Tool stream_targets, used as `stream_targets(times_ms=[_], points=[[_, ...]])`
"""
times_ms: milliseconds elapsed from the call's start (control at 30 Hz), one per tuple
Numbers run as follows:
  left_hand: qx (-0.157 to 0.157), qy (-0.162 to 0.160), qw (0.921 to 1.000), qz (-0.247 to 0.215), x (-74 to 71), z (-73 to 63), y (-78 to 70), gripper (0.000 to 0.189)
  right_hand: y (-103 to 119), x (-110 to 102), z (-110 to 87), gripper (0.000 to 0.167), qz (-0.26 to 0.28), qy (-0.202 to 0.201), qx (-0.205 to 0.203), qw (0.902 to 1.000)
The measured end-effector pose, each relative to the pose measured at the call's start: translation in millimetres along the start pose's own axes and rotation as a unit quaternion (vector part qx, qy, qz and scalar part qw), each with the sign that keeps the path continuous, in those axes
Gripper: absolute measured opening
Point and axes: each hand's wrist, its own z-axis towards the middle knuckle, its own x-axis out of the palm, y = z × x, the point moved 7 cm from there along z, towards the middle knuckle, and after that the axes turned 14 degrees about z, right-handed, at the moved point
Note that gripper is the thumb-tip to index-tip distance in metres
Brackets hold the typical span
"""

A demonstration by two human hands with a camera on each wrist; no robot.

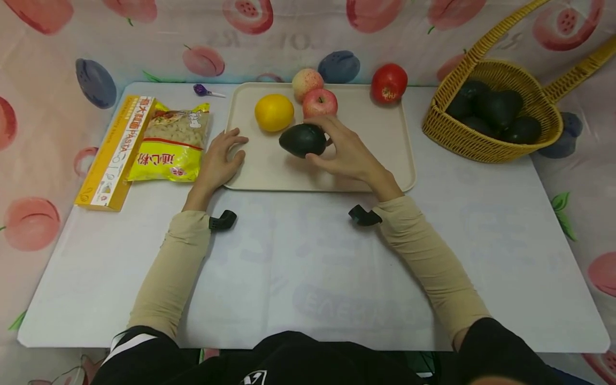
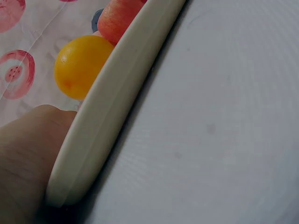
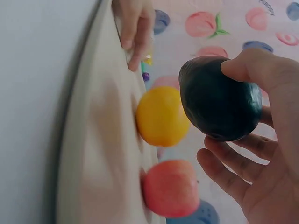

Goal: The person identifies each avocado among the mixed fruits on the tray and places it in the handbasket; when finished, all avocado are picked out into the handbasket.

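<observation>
Between thumb and fingers my right hand [image 1: 347, 149] holds a dark green avocado [image 1: 302, 140] above the cream tray [image 1: 366, 176]. In the right wrist view the avocado [image 3: 219, 100] is raised off the tray's surface, thumb on one side and fingers on the other. My left hand [image 1: 222, 160] rests at the tray's left edge with its fingers loosely spread over the rim. An orange [image 1: 274, 113], a red-pink apple [image 1: 320, 103] and a peach [image 1: 307, 84] sit together on the tray just behind the avocado. Toward the tray's back right corner lies a red fruit [image 1: 389, 83].
At the right back stands a wicker basket [image 1: 474, 144] with several avocados [image 1: 498, 109] inside and a tall handle. Left of the tray lie a bag of macaroni [image 1: 168, 144] and a yellow pasta box [image 1: 114, 155]. A purple lollipop [image 1: 202, 90] is behind them, near the table's back edge.
</observation>
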Motion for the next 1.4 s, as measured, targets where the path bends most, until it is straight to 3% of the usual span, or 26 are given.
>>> stream_targets(times_ms=[200, 733, 933, 1200, 1400], points=[[0.000, 0.001, 1.0000, -0.003, -0.6, -1.3, -0.1, 0.036, -3, -22, -6.7, 0.060, -0.003, -0.028, 0.004, 0.9996], [0.007, -0.001, 1.0000, -0.005, 0.6, -1.3, -1.1, 0.036, -26, -92, -42.8, 0.063, -0.012, -0.114, 0.065, 0.9913], [0.006, -0.002, 1.0000, 0.001, -0.9, -0.7, -0.9, 0.035, -31, -123, -58.1, 0.063, -0.013, -0.157, 0.091, 0.9833], [0.003, 0.003, 1.0000, 0.001, 0.2, -0.6, 0.1, 0.035, -36, -168, -80.9, 0.062, -0.028, -0.224, 0.077, 0.9712], [0.006, -0.005, 1.0000, -0.001, -0.1, -1.0, 0.4, 0.035, -42, -198, -103.0, 0.057, -0.007, -0.283, 0.099, 0.9539]])
